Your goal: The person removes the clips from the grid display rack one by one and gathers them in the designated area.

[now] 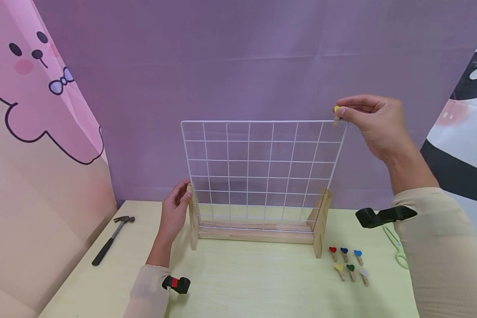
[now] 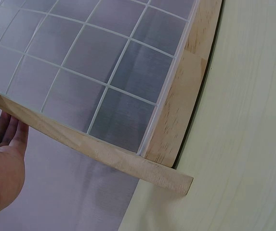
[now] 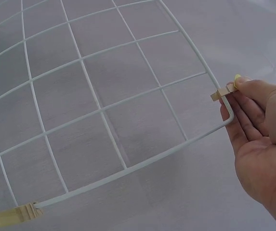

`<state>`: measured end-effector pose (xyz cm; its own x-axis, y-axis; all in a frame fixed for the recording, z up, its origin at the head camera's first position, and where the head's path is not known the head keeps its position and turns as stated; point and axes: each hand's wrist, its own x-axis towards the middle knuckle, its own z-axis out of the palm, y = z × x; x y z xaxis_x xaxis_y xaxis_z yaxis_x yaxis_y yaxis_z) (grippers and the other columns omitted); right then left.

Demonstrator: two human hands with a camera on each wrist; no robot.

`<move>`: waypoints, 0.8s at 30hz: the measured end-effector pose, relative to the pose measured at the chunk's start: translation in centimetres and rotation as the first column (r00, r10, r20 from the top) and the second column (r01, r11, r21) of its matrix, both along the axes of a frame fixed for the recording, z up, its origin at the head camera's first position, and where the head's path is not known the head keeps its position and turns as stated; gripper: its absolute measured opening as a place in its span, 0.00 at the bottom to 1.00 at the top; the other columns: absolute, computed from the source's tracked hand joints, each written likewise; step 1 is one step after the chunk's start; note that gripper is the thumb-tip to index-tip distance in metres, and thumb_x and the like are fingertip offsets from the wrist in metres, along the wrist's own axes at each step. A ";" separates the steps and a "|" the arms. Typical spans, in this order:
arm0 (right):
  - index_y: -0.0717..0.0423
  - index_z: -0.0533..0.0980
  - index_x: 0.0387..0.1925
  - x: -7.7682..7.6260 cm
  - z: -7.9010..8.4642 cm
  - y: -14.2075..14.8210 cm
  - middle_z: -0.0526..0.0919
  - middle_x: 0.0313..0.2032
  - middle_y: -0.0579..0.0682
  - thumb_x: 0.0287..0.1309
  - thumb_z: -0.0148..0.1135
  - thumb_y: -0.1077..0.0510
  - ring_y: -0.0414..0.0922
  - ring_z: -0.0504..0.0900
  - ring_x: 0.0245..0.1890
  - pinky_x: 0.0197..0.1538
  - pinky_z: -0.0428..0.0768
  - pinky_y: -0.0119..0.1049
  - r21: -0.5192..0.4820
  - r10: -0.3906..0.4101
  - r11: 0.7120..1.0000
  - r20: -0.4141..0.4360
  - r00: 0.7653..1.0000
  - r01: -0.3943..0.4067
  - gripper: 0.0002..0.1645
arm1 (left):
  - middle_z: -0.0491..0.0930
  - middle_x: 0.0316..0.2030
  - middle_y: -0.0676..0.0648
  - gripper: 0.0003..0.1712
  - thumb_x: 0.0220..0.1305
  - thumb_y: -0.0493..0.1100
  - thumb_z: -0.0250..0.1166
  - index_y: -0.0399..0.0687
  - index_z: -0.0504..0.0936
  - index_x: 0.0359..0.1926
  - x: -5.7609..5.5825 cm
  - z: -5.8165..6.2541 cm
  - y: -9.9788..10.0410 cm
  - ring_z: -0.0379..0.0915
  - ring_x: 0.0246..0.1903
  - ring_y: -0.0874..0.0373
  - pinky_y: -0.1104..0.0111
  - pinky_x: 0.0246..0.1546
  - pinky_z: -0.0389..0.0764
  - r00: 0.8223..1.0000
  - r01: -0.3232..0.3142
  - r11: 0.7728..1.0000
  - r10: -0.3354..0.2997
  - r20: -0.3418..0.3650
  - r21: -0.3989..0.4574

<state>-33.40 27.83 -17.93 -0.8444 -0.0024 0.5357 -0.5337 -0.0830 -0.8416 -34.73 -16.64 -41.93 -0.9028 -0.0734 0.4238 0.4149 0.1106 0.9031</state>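
Note:
A white wire grid (image 1: pixel 258 161) stands upright in a wooden stand (image 1: pixel 254 235) on the table. With thumb and fingers, my right hand (image 1: pixel 375 119) pinches a small wooden clothespin (image 3: pixel 223 91) topped by a yellow heart. That clothespin sits across the grid's top wire near the right corner. My left hand (image 1: pixel 174 213) grips the upper end of the stand's left upright (image 2: pixel 94 148), its thumb on the near side and fingers behind. Part of the yellow heart is hidden by my right thumb in the right wrist view.
On the table right of the stand lie several heart clothespins, among them a red one (image 1: pixel 333 251), a dark green one (image 1: pixel 351 270) and a pale one (image 1: pixel 364 276). Green-handled scissors (image 1: pixel 399 251) lie at the right edge. A hammer (image 1: pixel 113 240) lies at left.

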 end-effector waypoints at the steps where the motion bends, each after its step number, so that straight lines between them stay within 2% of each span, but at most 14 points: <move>1: 0.64 0.88 0.43 0.0 0.1 0.0 0.92 0.34 0.47 0.55 0.74 0.71 0.40 0.90 0.35 0.48 0.84 0.23 -0.004 -0.002 1.000 0.007 1.000 0.002 0.12 | 0.74 0.67 0.34 0.24 0.79 0.41 0.58 0.46 0.72 0.72 0.0 0.0 0.0 0.73 0.58 0.64 0.85 0.56 0.75 1.000 -0.002 1.000 0.002 0.003 -0.002; 8: 0.63 0.88 0.42 0.3 0.9 -0.1 0.92 0.34 0.46 0.54 0.75 0.71 0.38 0.90 0.35 0.48 0.84 0.22 -0.024 -0.033 0.999 0.010 0.999 0.033 0.12 | 0.75 0.67 0.36 0.24 0.79 0.41 0.58 0.46 0.72 0.72 0.1 0.1 0.0 0.73 0.58 0.66 0.86 0.56 0.75 1.000 -0.007 1.000 0.007 0.009 -0.008; 12: 0.64 0.88 0.43 0.7 1.2 0.3 0.92 0.35 0.47 0.55 0.74 0.71 0.39 0.90 0.36 0.49 0.84 0.22 -0.035 -0.018 0.999 -0.005 1.000 0.017 0.13 | 0.76 0.67 0.37 0.25 0.78 0.41 0.58 0.46 0.72 0.72 0.0 -0.1 0.0 0.74 0.58 0.65 0.86 0.56 0.75 1.000 -0.008 1.000 0.008 0.001 -0.008; 24: 0.67 0.86 0.48 1.8 0.6 1.6 0.92 0.37 0.47 0.57 0.73 0.70 0.40 0.89 0.37 0.50 0.83 0.21 -0.015 -0.026 1.000 -0.049 0.998 0.025 0.15 | 0.76 0.66 0.37 0.25 0.78 0.42 0.58 0.45 0.72 0.72 0.0 -0.1 0.0 0.74 0.57 0.66 0.86 0.56 0.75 1.000 -0.005 1.000 0.005 -0.008 -0.016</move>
